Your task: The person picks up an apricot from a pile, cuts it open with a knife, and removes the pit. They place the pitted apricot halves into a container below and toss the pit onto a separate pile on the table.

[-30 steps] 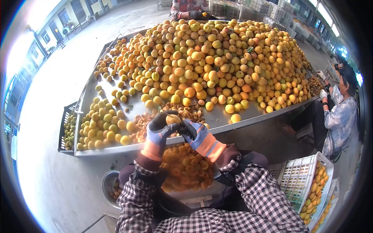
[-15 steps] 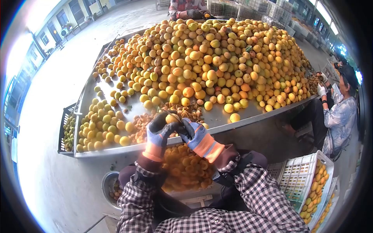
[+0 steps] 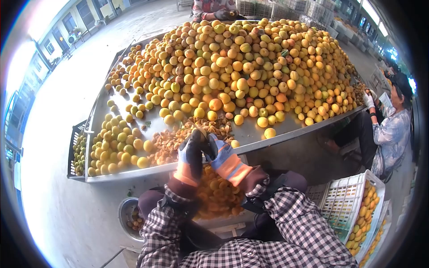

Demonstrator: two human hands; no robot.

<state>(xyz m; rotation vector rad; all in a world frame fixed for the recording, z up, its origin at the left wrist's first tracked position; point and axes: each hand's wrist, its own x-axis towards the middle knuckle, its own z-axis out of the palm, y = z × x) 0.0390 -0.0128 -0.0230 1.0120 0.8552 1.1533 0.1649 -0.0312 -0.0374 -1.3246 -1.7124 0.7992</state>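
Note:
My left hand [image 3: 191,154] and my right hand [image 3: 219,154], in blue gloves with black fingers and orange cuffs, meet above the table's front edge. The left hand's fingers are closed on an apricot, mostly hidden by the gloves. Against them press the right hand's closed fingers; what they grip is hidden. Behind the hands lies a heap of brown apricot pits and scraps [image 3: 167,145]. Below them, a container of orange apricot halves [image 3: 219,196] sits between my knees, blurred and partly covered by my forearms.
A big pile of apricots [image 3: 250,67] covers the metal table [image 3: 250,147]; greener ones [image 3: 116,143] lie front left. A black crate [image 3: 78,152], a metal bowl [image 3: 129,219] and white crates of fruit [image 3: 353,201] stand around. Co-workers sit at right [image 3: 389,129] and far side [image 3: 214,11].
My left hand has turned and moved slightly right and down, closer against the right. The apricot that showed in its fingers is now mostly covered. The far co-worker's hands have shifted a little.

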